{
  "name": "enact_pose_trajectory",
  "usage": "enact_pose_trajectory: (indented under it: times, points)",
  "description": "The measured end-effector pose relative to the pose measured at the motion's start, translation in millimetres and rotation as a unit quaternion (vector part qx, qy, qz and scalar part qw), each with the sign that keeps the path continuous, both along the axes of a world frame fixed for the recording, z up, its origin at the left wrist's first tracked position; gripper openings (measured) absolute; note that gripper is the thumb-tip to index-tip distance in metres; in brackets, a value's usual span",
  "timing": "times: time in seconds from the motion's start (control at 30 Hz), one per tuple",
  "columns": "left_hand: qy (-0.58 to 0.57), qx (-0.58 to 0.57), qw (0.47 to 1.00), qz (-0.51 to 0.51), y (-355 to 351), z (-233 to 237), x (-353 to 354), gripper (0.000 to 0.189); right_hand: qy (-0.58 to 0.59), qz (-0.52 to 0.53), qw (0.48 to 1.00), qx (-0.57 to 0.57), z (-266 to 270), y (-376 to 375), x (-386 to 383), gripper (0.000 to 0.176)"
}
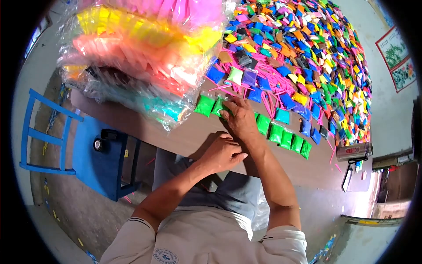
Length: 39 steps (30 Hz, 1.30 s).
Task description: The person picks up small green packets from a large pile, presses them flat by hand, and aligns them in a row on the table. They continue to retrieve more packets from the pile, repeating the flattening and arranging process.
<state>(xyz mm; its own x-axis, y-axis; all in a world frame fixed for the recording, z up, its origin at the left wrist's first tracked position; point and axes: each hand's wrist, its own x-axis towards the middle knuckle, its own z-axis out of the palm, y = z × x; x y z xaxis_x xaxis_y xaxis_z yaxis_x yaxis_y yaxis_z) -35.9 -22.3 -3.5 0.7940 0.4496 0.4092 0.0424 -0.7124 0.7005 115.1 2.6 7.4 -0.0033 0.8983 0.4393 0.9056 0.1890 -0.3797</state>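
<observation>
Small green packets (263, 124) lie in a slanting row along the near part of the brown table (176, 141). My right hand (241, 118) is over the upper left part of this row, its thumb and fingers closed on a green packet (219, 107) and covering part of it. Another green packet (204, 105) lies just left of that one. Closer to my body, at the table's edge, my left hand (222, 154) has its fingers curled under and its thumb sticking out. Whatever may be inside those fingers is hidden.
A large clear bag of coloured packets (145, 57) stands at the left. Pink sticks (274, 75) and a big heap of mixed packets (307, 48) cover the far right. A metal flask (354, 152) lies at the right edge. A blue chair (94, 154) stands left.
</observation>
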Motion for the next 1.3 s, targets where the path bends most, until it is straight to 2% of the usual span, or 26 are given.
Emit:
enact_pose_trajectory:
  times: [0.17, 0.2, 0.33, 0.43, 0.53, 0.57, 0.6, 0.63, 0.67, 0.7, 0.73, 0.77, 0.8, 0.83, 0.87, 1.0, 1.17, 1.3]
  points:
    - [-0.032, 0.03, 0.999, -0.017, 2, 6, 4, 0.017, -0.003, -0.017, 0.998, 0.057, -12, 1, 1, 0.027]
    - [-0.059, 0.007, 0.998, -0.024, 1, 7, 7, 0.016, 0.014, -0.019, 0.999, 0.047, -10, 0, 0, 0.028]
    - [-0.009, 0.029, 0.999, -0.019, 0, 6, 7, 0.018, 0.026, -0.011, 0.998, 0.058, -11, -1, -1, 0.028]
    - [0.014, 0.014, 1.0, -0.01, -4, 11, 7, 0.021, 0.078, -0.006, 0.995, 0.055, -6, -9, 0, 0.026]
    - [0.031, 0.019, 0.999, 0.005, -6, 10, 8, 0.025, 0.164, -0.028, 0.979, 0.117, 6, -26, 14, 0.022]
    - [0.028, 0.016, 0.999, 0.009, -7, 11, 9, 0.027, 0.15, -0.049, 0.975, 0.157, 11, -30, 28, 0.02]
    - [0.025, 0.012, 1.0, 0.013, -8, 14, 10, 0.029, 0.165, -0.071, 0.975, 0.131, 27, -41, 45, 0.019]
    - [0.026, 0.021, 0.999, 0.013, -9, 16, 11, 0.028, 0.101, -0.119, 0.978, 0.137, 25, -45, 72, 0.019]
    - [0.032, 0.025, 0.999, 0.01, -8, 17, 11, 0.027, 0.129, -0.141, 0.964, 0.183, 25, -51, 98, 0.021]
    - [0.038, 0.029, 0.999, 0.007, -7, 18, 12, 0.025, 0.099, -0.21, 0.962, 0.145, 28, -60, 127, 0.023]
    - [0.045, 0.031, 0.999, 0.004, -7, 18, 13, 0.024, 0.121, -0.253, 0.946, 0.162, 32, -71, 153, 0.024]
    - [0.037, 0.033, 0.999, 0.01, -8, 18, 15, 0.027, 0.095, -0.296, 0.93, 0.197, 24, -74, 187, 0.026]
    - [0.043, 0.04, 0.998, 0.01, -7, 18, 16, 0.027, 0.089, -0.336, 0.915, 0.203, 16, -79, 224, 0.026]
    - [0.049, 0.046, 0.998, 0.009, -7, 19, 17, 0.027, 0.139, -0.348, 0.914, 0.153, 20, -89, 254, 0.027]
    - [0.054, 0.053, 0.997, 0.009, -7, 20, 19, 0.027, 0.114, -0.386, 0.896, 0.187, 11, -93, 286, 0.027]
    - [0.054, 0.095, 0.993, 0.054, -13, 14, 30, 0.033, 0.122, -0.428, 0.891, 0.089, 10, -109, 382, 0.031]
    - [0.093, 0.14, 0.979, 0.112, -23, 9, 47, 0.039, 0.066, -0.45, 0.877, 0.154, -11, -90, 450, 0.031]
    - [0.135, 0.156, 0.973, 0.104, -23, 12, 50, 0.032, 0.034, -0.479, 0.871, 0.101, -13, -78, 485, 0.034]
